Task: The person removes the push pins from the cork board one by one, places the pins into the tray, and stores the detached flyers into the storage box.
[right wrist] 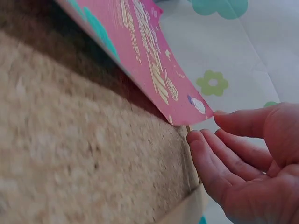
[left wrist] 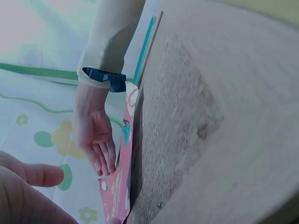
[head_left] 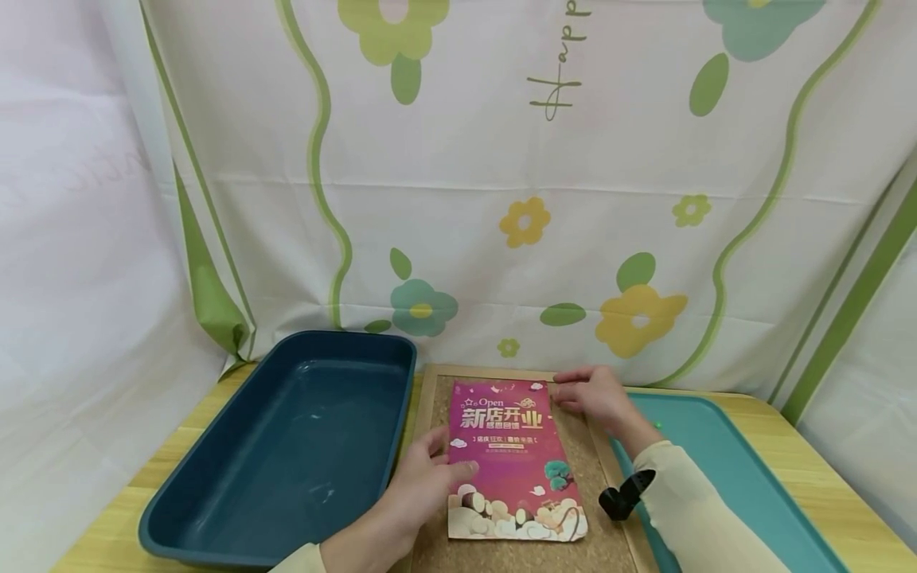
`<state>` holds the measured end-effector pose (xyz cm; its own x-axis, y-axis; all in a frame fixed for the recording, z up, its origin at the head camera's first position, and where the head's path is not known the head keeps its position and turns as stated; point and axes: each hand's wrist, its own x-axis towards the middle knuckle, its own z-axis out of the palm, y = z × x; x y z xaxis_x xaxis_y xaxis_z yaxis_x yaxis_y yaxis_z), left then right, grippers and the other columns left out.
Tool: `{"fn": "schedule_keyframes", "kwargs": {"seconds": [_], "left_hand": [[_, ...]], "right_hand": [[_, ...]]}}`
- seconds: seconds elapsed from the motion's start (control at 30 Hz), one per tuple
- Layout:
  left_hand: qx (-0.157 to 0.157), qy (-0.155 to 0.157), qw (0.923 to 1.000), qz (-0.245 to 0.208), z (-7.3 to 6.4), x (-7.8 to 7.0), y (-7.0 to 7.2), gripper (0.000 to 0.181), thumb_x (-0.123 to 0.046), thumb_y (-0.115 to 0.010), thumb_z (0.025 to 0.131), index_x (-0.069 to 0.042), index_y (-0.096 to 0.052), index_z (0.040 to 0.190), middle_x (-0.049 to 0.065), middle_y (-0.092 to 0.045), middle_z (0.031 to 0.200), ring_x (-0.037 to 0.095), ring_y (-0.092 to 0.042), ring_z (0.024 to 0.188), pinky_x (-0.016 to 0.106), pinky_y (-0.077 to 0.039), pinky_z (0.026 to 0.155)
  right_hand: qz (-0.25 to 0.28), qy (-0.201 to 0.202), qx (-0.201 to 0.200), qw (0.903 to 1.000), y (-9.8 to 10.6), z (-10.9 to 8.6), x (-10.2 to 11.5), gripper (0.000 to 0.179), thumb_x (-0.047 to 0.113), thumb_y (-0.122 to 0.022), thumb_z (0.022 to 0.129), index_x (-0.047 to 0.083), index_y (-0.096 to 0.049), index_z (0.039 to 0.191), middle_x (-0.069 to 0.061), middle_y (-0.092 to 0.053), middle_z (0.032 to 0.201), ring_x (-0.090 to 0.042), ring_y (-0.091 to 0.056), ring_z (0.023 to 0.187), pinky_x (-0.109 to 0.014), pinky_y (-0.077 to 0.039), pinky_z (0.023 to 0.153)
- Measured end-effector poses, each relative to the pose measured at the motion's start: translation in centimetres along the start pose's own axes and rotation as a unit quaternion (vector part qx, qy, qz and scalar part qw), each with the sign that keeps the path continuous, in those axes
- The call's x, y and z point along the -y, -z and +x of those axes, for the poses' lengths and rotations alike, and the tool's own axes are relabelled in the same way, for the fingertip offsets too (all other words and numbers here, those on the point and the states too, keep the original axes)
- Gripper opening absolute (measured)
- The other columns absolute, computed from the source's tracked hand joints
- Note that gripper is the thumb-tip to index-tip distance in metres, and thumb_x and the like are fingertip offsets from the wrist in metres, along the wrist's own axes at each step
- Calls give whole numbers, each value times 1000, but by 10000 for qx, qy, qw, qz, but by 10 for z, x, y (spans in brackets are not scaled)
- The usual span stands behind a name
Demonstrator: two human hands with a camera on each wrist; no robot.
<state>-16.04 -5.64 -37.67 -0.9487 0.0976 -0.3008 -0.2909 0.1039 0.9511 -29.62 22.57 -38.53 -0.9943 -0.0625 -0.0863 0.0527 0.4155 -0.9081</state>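
Observation:
A magenta printed flyer (head_left: 505, 469) with gold lettering lies on a cork board (head_left: 583, 446) framed in light wood. My left hand (head_left: 415, 481) is at the flyer's left edge, its thumb over the printed face and its fingers loosely bent beside the edge. The left wrist view shows a gap between that thumb and the paper. Near the top right corner is my right hand (right wrist: 252, 158), fingers nearly straight, with the thumb tip at the corner. In the right wrist view the flyer (right wrist: 140, 60) casts a shadow on the cork.
A deep navy tray (head_left: 404, 398) stands left of the board. To the right lies a flat teal tray (head_left: 716, 454). Both rest on a wood-grain table (head_left: 817, 461). Behind hangs a white curtain (head_left: 458, 239) with flowers. A black device (head_left: 625, 495) is on my right wrist.

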Motion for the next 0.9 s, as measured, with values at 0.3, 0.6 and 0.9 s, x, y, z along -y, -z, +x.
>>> {"fn": "schedule_keyframes", "kwargs": {"seconds": [0.3,0.6,0.9], "left_hand": [[-352,85,9983,-462,1,3,-3,86,-12,-71,97,8,-20,164,35,-25,167,57,-31,151,66,-41,119],[-398,26,9971,-642,1,5,-2,83,-4,-68,97,12,-19,163,36,-26,166,56,-35,150,60,-45,119],[-383,-12,9977,-565,3,7,-5,76,10,-59,93,15,-23,161,39,-33,162,55,-46,145,41,-60,100]], "right_hand": [[169,-177,129,9996,-9,1,-4,33,6,-72,100,-9,-70,129,-28,-69,129,-21,-79,98,-37,-67,85],[287,-299,134,9991,-13,4,-11,32,4,-70,101,-9,-68,130,-29,-73,121,-24,-81,88,-38,-67,76],[793,-325,137,9962,-1,5,-19,38,7,-70,102,-12,-64,134,-21,-75,116,-16,-80,83,-32,-67,76]]}}
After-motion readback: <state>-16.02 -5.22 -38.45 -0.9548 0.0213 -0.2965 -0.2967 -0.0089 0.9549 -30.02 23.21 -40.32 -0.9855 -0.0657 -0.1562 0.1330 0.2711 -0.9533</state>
